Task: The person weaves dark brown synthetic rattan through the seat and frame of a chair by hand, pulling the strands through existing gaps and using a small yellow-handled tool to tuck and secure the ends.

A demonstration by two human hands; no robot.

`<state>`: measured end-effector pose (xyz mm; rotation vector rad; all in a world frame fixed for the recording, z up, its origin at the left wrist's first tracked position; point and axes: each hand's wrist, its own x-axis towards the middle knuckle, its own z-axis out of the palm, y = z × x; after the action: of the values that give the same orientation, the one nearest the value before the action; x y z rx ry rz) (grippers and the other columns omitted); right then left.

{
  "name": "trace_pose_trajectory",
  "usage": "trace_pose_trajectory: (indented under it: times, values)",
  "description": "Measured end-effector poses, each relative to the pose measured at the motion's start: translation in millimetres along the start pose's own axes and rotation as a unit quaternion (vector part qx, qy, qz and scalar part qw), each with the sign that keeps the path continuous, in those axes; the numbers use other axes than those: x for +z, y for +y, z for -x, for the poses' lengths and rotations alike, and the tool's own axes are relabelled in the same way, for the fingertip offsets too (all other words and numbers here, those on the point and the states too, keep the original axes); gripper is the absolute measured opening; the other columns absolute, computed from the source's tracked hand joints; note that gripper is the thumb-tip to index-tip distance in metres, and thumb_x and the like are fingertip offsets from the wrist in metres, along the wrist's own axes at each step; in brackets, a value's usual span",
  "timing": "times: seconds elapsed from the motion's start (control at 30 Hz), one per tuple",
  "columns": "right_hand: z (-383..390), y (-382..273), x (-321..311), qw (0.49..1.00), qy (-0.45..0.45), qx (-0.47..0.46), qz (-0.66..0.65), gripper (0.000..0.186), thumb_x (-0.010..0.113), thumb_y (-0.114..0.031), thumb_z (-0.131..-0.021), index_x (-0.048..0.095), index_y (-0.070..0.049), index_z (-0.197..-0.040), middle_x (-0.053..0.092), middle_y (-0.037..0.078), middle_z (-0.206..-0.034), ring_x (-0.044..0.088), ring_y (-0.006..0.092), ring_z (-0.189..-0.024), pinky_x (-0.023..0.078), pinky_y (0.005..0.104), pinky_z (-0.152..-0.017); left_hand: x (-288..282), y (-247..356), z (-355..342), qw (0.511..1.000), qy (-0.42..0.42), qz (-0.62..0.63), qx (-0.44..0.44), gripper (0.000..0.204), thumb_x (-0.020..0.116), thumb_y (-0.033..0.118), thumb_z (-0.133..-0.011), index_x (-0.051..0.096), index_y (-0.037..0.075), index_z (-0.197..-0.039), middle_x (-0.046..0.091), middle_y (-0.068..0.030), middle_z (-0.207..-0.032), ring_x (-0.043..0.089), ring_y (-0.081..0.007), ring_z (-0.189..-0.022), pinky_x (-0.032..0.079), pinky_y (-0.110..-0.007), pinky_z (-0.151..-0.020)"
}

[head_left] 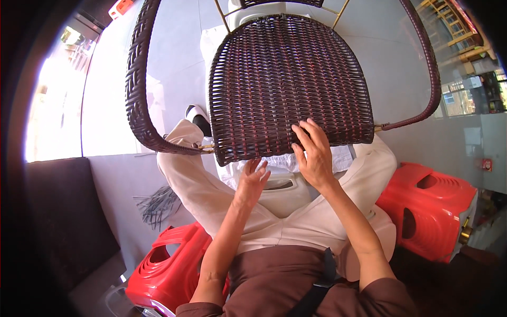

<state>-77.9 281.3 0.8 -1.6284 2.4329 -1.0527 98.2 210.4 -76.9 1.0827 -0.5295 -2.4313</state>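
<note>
A dark brown and red woven chair seat (290, 79) lies in front of me, flanked by curved wrapped arms (138, 79) on gold-coloured metal bars. My right hand (314, 158) rests its spread fingertips on the seat near its front edge. My left hand (251, 179) is just below that edge, left of centre, fingers apart and curving up, with no held object visible; whether its fingertips touch the edge I cannot tell. Beneath the seat are a pale plastic stool (277, 193) and white printed sheeting (338, 158), between my legs.
Red plastic stools lie on their sides at lower left (148, 280) and right (438, 216). A pile of grey strips (158, 206) is on the floor beside my left leg. A dark panel (68, 211) stands at far left. Wooden furniture (459, 37) is at upper right.
</note>
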Motion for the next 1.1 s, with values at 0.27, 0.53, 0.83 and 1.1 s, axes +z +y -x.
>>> trace_pose_trajectory:
  times: [0.27,0.53,0.83,1.1]
  values:
    - [-38.9,-5.7,23.4,0.993,-0.039,-0.025,0.104,0.062,0.056,-0.047,-0.082,0.041,-0.016,-0.134,0.038,0.017,-0.133,0.031,0.0344,-0.127,0.022,0.0552,-0.101,21.2,20.6,-26.5,0.976,-0.124,0.167,0.063,0.066,0.062,-0.009,-0.066,0.046,0.012,-0.126,0.05,-0.0041,-0.126,0.043,-0.0228,-0.121,0.023,-0.041,-0.111]
    - [-35.3,2.0,41.2,0.982,-0.06,-0.025,0.175,0.06,0.049,-0.053,-0.084,0.039,-0.025,-0.136,0.034,0.015,-0.137,0.029,0.0333,-0.128,0.018,0.0562,-0.102,18.7,14.1,-26.2,0.976,-0.136,0.157,0.061,0.072,0.061,-0.012,-0.068,0.037,0.01,-0.132,0.043,-0.0044,-0.132,0.037,-0.0205,-0.126,0.02,-0.039,-0.112]
    - [-33.3,17.6,23.4,0.999,0.004,-0.049,0.013,0.042,0.063,-0.017,-0.079,0.053,-0.005,-0.118,0.048,0.012,-0.121,0.046,0.0324,-0.11,0.035,0.0423,-0.096,18.5,8.0,-26.1,0.982,-0.136,0.057,0.117,0.059,0.062,-0.004,-0.076,0.039,0.006,-0.129,0.047,-0.0063,-0.127,0.043,-0.0196,-0.121,0.03,-0.038,-0.108]
    - [-19.2,19.5,23.4,0.998,0.037,-0.041,0.024,0.037,0.062,-0.015,-0.08,0.055,-0.004,-0.114,0.049,0.011,-0.12,0.047,0.0308,-0.107,0.038,0.0407,-0.093,25.1,1.7,-28.3,0.983,-0.013,-0.033,0.179,0.04,0.062,0.005,-0.083,0.047,0.007,-0.12,0.055,-0.0049,-0.114,0.057,-0.0139,-0.101,0.05,-0.026,-0.089]
